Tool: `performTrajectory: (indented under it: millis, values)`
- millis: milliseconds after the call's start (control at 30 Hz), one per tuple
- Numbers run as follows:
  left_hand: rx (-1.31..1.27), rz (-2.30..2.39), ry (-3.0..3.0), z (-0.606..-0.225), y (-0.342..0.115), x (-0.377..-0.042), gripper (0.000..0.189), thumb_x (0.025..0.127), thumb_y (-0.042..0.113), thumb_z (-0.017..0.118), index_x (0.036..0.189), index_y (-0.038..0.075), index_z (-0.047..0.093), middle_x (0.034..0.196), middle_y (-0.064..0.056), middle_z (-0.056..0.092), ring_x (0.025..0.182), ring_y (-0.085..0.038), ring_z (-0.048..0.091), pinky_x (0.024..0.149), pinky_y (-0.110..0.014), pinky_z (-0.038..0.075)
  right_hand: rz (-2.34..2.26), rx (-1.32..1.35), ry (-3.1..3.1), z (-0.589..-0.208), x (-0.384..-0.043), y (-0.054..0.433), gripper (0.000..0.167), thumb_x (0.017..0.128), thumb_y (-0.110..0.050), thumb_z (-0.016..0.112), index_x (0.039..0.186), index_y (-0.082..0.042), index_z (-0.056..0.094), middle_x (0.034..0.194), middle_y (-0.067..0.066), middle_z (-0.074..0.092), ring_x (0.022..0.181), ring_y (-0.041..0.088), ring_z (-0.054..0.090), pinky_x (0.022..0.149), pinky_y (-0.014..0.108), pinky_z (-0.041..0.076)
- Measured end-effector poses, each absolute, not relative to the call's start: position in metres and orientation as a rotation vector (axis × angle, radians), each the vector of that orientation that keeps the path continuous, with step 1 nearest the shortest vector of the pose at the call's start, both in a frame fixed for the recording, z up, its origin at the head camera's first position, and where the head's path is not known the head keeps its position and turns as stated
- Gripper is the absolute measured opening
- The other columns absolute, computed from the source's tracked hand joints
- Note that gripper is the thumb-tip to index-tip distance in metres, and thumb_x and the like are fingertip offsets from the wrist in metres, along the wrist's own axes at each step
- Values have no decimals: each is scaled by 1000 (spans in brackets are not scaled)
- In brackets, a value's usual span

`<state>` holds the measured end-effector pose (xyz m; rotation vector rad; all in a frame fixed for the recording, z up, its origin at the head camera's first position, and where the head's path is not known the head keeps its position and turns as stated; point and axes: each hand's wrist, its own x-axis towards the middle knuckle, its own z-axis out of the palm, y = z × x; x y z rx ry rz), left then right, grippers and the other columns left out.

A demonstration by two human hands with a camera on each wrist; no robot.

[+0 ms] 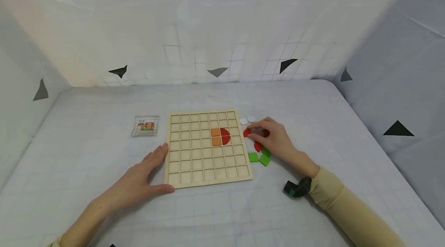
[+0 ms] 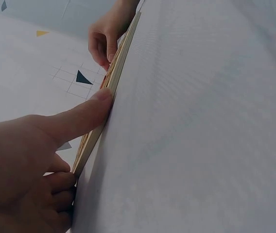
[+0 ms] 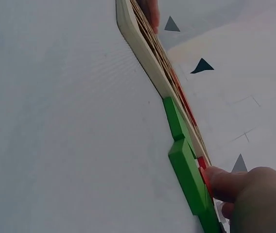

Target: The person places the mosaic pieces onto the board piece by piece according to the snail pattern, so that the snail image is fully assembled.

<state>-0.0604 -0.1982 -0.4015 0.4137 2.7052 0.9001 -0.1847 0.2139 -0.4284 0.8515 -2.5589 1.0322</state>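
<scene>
A wooden grid board [image 1: 190, 166] lies flat on the table, with two orange square tiles [image 1: 216, 136] and two red quarter-circle tiles [image 1: 225, 136] set in its cells. My left hand [image 1: 137, 181] is spread against the board's lower left corner, fingertips at the left side and thumb at the front edge. Right of the board, my right hand [image 1: 272, 138] pinches a red quarter-circle tile [image 1: 246, 132] between thumb and forefinger. Another red tile [image 1: 257, 146] and several green tiles [image 1: 264, 159] lie below that hand. A dark red tile [image 1: 265, 133] shows partly behind its fingers.
Two white round tiles [image 1: 247, 120] lie by the board's upper right corner. Left of the board is a small picture card [image 1: 145, 126] with a coloured figure on a grid. A black device [image 1: 297, 188] sits at my right wrist. White sheeted walls [image 1: 222, 26] enclose the table.
</scene>
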Motion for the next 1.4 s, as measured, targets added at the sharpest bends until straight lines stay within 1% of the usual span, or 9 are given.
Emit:
performTrajectory:
  millis: [167,300,433,633,700,833,967,1133,1400]
  values:
    - [426,910,2723,-402,-200,-58,114,74,70,73,162,21,17,167,-7,18,150,-44,22,116,-66,23,994,864,-2523,-428,-186,213,25,79,-13,85,103,-13,77,89,1,69,74,13,57,61,23,49]
    - [424,909,2719,-401,-200,-58,114,75,69,73,162,22,17,167,-6,18,150,-43,21,116,-66,24,996,804,-2509,-424,-185,213,26,79,-14,86,103,-12,77,88,2,70,76,17,57,61,24,48]
    - [418,892,2718,-400,-199,-59,114,75,69,73,162,22,16,167,-6,18,150,-42,21,117,-65,24,1041,727,-2532,-414,-178,201,24,80,-17,85,102,-11,78,90,3,73,80,19,59,63,29,49]
    - [421,900,2715,-398,-199,-59,114,75,70,72,162,22,16,167,-8,18,150,-44,21,115,-68,24,1126,710,-2555,-407,-167,171,20,80,-16,85,98,-9,79,90,2,75,87,19,64,72,37,52]
    - [413,901,2711,-398,-199,-59,114,75,70,72,162,23,16,167,-7,17,150,-44,21,115,-68,23,1141,720,-2559,-406,-165,162,21,79,-16,86,98,-9,79,88,1,75,85,19,63,71,36,51]
    - [411,892,2713,-399,-199,-59,114,75,70,73,162,23,16,167,-7,17,150,-44,21,116,-67,23,1119,733,-2603,-407,-164,144,22,80,-20,86,98,-11,79,87,-2,73,84,17,62,67,29,48]
    - [426,899,2721,-399,-199,-58,113,75,70,72,162,22,17,167,-8,19,149,-44,23,115,-68,24,1049,780,-2637,-408,-167,129,21,81,-21,85,99,-12,79,88,-2,72,86,14,60,70,25,51]
    - [430,905,2725,-399,-199,-58,112,76,72,69,161,22,18,167,-7,19,150,-44,23,116,-66,24,938,883,-2608,-410,-169,114,21,83,-19,83,101,-10,77,88,-2,72,86,13,57,69,25,53]
    - [412,901,2721,-401,-198,-59,114,75,68,74,162,22,17,167,-6,19,150,-41,22,117,-66,23,936,915,-2519,-411,-173,97,18,82,-18,84,97,-10,76,81,-4,70,78,14,50,62,22,44]
